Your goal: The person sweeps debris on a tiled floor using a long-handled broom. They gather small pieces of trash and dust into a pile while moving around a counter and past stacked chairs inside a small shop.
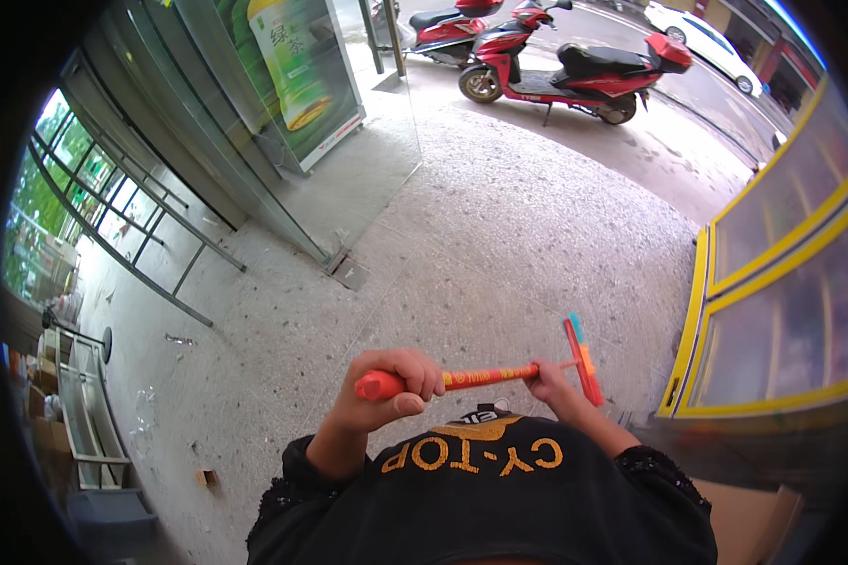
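My left hand (392, 388) is wrapped around the upper end of a red broom handle (487, 377), whose knobbed tip sticks out past my fist. Lower down the handle, my right hand (555, 387) grips it too. Just beyond that hand is the broom head (582, 359), coloured red, orange and teal, close to the floor. Whether its bristles touch the floor I cannot tell. Yellow writing runs along the handle. Speckled terrazzo floor (459, 282) lies in front of me.
Clear plastic wrapping (143, 417), a silvery wrapper (181, 340) and a small cardboard piece (206, 477) lie on the left. An open glass door (367, 183) stands ahead. Yellow-framed glass cabinets (699, 318) border the right side. Red scooters (586, 85) are parked outside. A metal rack (155, 240) stands left.
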### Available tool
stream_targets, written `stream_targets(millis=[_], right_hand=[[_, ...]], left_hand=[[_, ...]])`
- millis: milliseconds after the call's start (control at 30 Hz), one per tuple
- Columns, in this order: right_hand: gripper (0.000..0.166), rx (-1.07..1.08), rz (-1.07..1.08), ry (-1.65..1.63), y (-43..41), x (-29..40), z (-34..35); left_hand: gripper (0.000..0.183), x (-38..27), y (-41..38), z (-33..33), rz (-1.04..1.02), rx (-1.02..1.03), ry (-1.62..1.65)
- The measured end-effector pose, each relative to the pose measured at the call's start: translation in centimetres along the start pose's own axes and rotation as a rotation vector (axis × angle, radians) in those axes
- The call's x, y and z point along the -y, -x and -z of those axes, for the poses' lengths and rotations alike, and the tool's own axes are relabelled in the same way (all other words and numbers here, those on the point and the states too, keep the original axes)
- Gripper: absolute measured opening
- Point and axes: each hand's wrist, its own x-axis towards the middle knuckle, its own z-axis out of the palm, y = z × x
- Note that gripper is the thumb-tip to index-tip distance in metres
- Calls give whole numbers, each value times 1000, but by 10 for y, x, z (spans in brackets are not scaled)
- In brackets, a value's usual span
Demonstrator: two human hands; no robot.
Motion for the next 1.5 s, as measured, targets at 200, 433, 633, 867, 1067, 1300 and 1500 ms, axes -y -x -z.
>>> stream_targets(millis=[200, 433, 633, 867, 1067, 1300, 1500], right_hand=[[6, 152, 62, 114, -84, 105, -152], [9, 341, 13, 174, -187, 216, -326], [41, 1006, 864, 631, -234, 312, -445], [42, 710, 1045, 1055, -255, 476, -545], [43, 1198, 1152, 1014, -219, 614, -667], [31, 1356, 1406, 691, -328, 736, -783], [23, 1720, 1297, 681, -425, 814, -884]], left_hand=[[18, 53, -126, 68, -98, 11, -108], [30, 153, -292, 202, -100, 37, -373], [21, 167, -478, 280, -101, 137, -199], [19, 234, -655, 376, -468, -25, -452], [11, 327, -804, 467, -182, 331, -654], [16, 373, -967, 587, -46, 224, -912], [17, 494, -1029, 769, 127, -198, -1221]])
